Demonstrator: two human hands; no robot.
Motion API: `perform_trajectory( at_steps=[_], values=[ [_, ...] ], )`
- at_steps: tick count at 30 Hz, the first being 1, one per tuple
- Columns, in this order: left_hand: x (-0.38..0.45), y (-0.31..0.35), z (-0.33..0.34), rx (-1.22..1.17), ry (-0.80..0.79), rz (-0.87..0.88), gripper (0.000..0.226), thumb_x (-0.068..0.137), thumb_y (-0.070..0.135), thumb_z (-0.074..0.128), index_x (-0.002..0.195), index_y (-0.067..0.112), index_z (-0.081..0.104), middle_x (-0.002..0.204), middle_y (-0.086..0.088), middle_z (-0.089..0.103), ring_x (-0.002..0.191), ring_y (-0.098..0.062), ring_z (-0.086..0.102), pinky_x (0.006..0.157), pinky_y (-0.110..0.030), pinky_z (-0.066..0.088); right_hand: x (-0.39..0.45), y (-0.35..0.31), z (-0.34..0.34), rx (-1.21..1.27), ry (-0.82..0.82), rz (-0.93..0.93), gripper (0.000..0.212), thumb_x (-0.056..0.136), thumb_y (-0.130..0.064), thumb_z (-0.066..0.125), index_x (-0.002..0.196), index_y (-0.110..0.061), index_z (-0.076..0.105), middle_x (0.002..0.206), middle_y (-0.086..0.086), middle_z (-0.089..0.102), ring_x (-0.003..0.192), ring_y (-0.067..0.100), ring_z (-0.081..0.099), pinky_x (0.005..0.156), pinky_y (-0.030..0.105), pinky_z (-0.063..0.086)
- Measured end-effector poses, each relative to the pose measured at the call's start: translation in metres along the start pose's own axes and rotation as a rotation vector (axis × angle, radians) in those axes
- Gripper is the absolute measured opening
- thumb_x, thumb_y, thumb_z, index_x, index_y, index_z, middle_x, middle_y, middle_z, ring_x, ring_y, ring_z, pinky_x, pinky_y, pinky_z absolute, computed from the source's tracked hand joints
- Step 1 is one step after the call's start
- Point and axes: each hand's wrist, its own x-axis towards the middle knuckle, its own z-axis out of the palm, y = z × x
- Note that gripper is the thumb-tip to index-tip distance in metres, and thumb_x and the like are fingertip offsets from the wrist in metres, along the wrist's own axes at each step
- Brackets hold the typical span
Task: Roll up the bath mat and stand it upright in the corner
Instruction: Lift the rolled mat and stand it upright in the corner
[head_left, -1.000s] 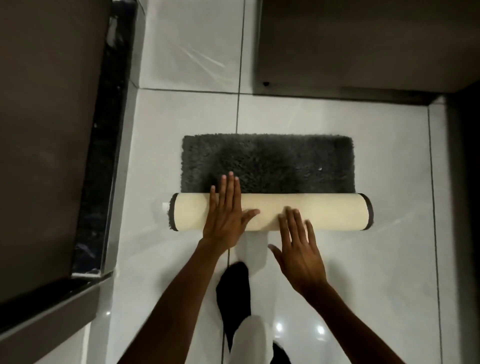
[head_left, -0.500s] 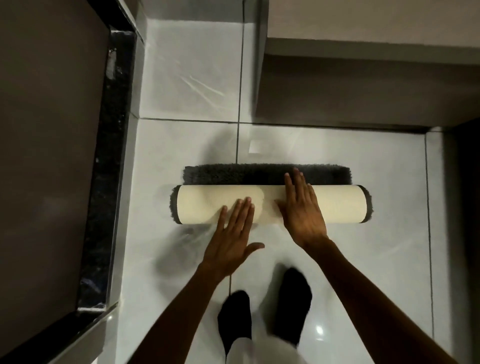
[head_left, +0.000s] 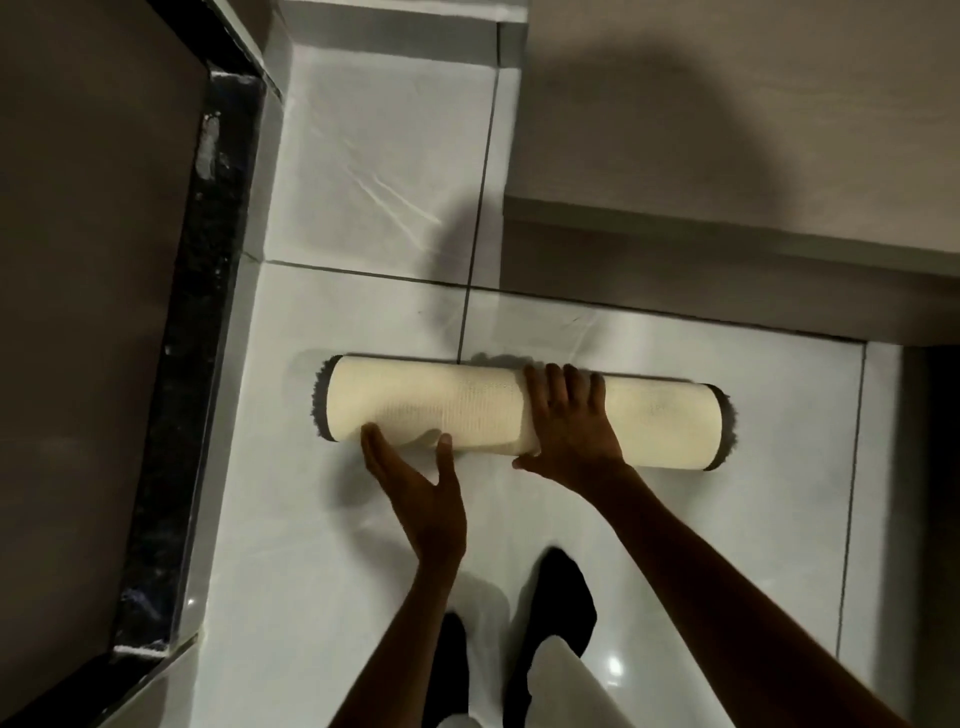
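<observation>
- The bath mat (head_left: 483, 410) lies fully rolled, cream backing outward, across the pale floor tiles (head_left: 374, 218), near a brown wall base (head_left: 727, 270).
- A black threshold strip (head_left: 202, 322) runs along its left.
- Dark pile shows only at the roll's ends.
- Right hand (head_left: 571, 421) drapes over the roll, fingers spread; left hand (head_left: 415, 483) open, fingertips touching its near side.
- Two black-socked feet (head_left: 556, 597) stand behind.

Bath mat (head_left: 467, 410): fully rolled, cream backing outward, dark pile at both ends.
Pose: lying sideways on floor, seemingly tight.
</observation>
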Motion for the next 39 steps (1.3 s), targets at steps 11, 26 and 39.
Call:
perform_trajectory(
  at_steps=[11,26,39],
  values=[
    [0.024,0.03,0.051,-0.909,0.004,-0.846,0.082,0.063,0.067,0.083,0.129,0.023,0.059,0.136,-0.008,0.063,0.126,-0.033,0.061,0.103,-0.06,0.055,0.024,0.0,-0.006,0.076,-0.09,0.009,0.121,0.065,-0.065,0.077,0.157,-0.024,0.009,0.15,0.026,0.032,0.137,0.05,0.034,0.114,0.073,0.024],
    [0.06,0.09,-0.033,-0.779,-0.547,-0.568,0.132,0.049,0.081,0.082,0.158,0.026,0.033,0.154,-0.01,0.052,0.14,-0.031,0.052,0.114,-0.056,0.044,-0.009,-0.023,-0.082,0.606,-0.022,0.12,0.115,0.054,-0.063,0.083,0.148,-0.037,0.023,0.141,0.006,0.047,0.129,0.036,0.047,0.107,0.062,0.039],
    [0.169,0.242,-0.158,-0.482,-0.664,-0.301,0.107,0.045,0.066,0.094,0.139,0.04,0.05,0.129,0.01,0.071,0.124,-0.019,0.065,0.088,-0.04,0.063,0.009,-0.117,-0.264,1.265,0.204,0.225,0.109,0.054,-0.049,0.094,0.145,-0.036,0.036,0.148,-0.008,0.052,0.135,0.016,0.05,0.112,0.047,0.047]
  ],
)
